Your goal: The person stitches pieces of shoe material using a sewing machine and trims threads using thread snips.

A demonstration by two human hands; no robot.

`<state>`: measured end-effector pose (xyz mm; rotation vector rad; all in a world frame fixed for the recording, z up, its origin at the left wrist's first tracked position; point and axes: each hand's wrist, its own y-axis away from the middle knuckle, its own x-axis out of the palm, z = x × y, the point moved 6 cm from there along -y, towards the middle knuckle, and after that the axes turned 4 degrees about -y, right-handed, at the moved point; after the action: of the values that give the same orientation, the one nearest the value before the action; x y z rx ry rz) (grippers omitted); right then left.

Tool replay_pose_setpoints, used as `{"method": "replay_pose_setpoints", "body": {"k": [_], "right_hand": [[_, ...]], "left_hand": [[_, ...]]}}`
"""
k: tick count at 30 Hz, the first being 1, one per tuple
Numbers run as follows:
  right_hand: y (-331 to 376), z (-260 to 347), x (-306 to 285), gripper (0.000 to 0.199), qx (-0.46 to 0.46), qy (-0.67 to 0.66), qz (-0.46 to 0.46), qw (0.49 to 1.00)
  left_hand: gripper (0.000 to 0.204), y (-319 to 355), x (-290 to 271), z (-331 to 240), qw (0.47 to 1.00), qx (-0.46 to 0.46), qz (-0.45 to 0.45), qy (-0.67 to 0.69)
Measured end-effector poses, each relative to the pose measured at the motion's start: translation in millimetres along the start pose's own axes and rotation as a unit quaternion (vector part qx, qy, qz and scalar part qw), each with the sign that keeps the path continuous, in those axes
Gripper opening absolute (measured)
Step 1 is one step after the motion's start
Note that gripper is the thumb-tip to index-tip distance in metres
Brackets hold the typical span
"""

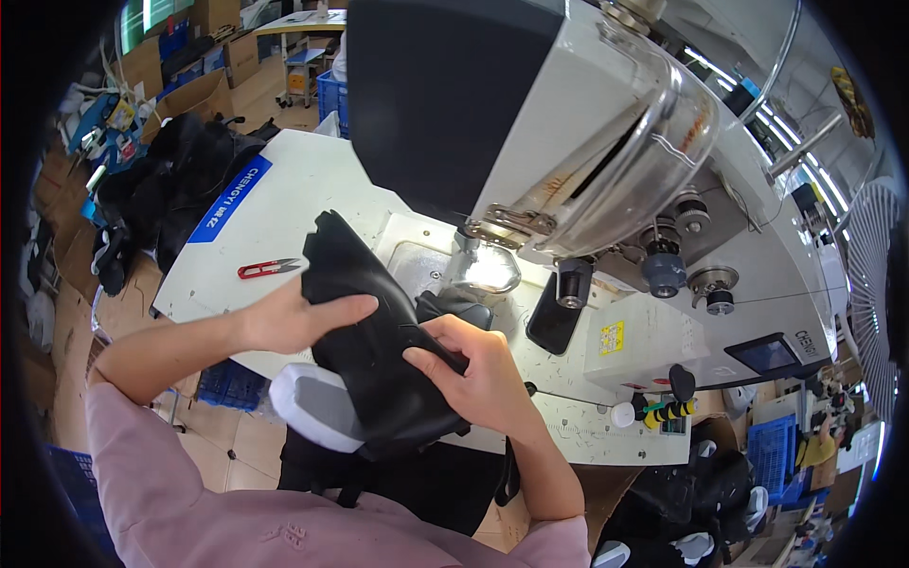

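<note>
One large sewing machine [559, 142], white with a dark front panel and a scuffed guard, brightly lit at the needle end. Spread around the base of the sewing machine, a white tabletop [308, 194], sprinkled with dark specks. Well left of the sewing machine, a slumped heap of black material [156, 194]; near its right end, toward the person, a second heap of black pieces [677, 492] with pale ends.

In front of the sewing machine, held up at the near edge, a glossy black boot-like piece [388, 379], tilted, with a rounded white-and-grey sole [317, 407] jutting out at the end farther from the needle. Farther left of the sewing machine's needle end, a left hand [294, 312]: grips the piece, thumb flat on the facing side; cannot tell how widely spread behind it. Closer to the needle end, a right hand [478, 374]: pinches an edge of the piece between nearly closed thumb and forefinger.

Left of the sewing machine, along the tabletop's border, a blue strip [230, 201]. Beneath the sewing machine's arm, a dark phone-like slab [554, 320]. On its right end, a small display [762, 354]. Left of the sewing machine, red-handled snips [269, 269], blades toward it. On its lower housing, a yellow label [612, 338].
</note>
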<state>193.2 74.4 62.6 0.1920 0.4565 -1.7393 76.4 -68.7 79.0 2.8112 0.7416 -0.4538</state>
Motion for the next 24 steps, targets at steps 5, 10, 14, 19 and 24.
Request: {"method": "replay_pose_setpoints", "body": {"k": [5,10,14,19,24], "right_hand": [[8,-11,-23,0.026,0.014,-0.066,-0.027,0.997],[15,6,-4,0.036,-0.112,0.015,0.039,0.993],[-5,0,61,0.028,-0.116,-0.137,0.124,0.976],[-12,-3,88,0.025,0.007,-0.231,0.156,0.96],[12,0,48,0.026,0.094,-0.369,0.05,0.923]], "left_hand": [[0.027,-10,18,-1,0.993,0.109,-0.035,0.032],[0.026,32,2,-4,0.969,-0.077,-0.125,0.2],[0.032,74,-24,-24,0.974,-0.099,-0.189,0.073],[0.035,58,-55,-30,0.966,-0.134,-0.216,0.054],[0.03,-4,-51,-34,0.986,-0.153,-0.061,-0.004]]}}
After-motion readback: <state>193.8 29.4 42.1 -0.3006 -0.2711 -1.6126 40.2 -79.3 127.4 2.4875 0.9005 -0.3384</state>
